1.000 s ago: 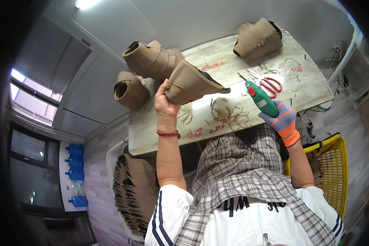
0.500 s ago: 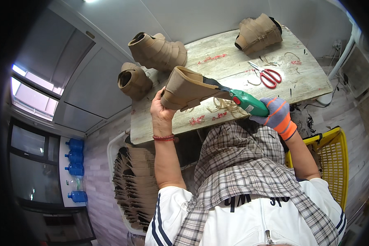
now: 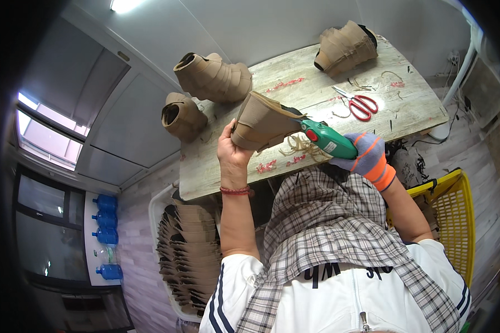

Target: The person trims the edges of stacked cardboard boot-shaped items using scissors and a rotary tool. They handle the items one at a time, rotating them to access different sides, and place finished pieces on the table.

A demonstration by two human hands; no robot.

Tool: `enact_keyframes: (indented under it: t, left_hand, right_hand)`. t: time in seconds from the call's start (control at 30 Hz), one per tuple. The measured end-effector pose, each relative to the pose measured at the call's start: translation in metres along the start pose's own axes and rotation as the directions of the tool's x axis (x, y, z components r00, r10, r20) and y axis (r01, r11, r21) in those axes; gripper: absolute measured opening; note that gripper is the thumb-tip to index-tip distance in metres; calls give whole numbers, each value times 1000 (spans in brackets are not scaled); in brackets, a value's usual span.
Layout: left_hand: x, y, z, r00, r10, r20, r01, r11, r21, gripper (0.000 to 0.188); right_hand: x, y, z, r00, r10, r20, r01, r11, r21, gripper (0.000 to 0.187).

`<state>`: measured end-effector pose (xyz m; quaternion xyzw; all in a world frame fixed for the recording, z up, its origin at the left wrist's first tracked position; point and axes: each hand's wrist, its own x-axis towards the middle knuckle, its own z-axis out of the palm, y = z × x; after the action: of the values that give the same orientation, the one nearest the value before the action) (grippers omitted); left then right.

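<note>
My left hand (image 3: 234,145) is bare, with a red bracelet at the wrist, and grips a tan shoe upper (image 3: 265,123) from its left end. The upper is held above the near part of the table. In a grey and orange glove, my right hand (image 3: 368,157) closes round the rear of a green handheld power tool (image 3: 330,140) with a red button. The tool's dark front end meets the right edge of the upper; its exact tip is hard to make out there. Beneath the tool lie loose tan strips (image 3: 303,145).
Nested tan uppers (image 3: 214,77) and a smaller bunch (image 3: 183,117) stand at the table's left, another stack (image 3: 347,49) at the far right. Red-handled scissors (image 3: 362,106) lie on the worn table (image 3: 422,105). A white bin (image 3: 156,222) of uppers and a yellow basket (image 3: 455,222) flank me.
The upper has shifted slightly right and turned in my left hand. The tool has moved left, and its front end is now closer against the upper's edge.
</note>
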<state>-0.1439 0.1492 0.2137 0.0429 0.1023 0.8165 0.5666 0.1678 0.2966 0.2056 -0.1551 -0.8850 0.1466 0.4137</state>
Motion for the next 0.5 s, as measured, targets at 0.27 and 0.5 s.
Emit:
enact_keyframes:
  t: [0.27, 0.5]
  left_hand:
    - [-14, -36, 26, 977, 124, 172, -154, 973, 170, 34]
    - [-18, -55, 37, 917, 207, 342, -348, 833, 429, 39]
  right_hand:
    - [-6, 2, 6, 995, 95, 3, -95, 986, 139, 45]
    - [-5, -1, 12, 963, 268, -4, -254, 919, 300, 52]
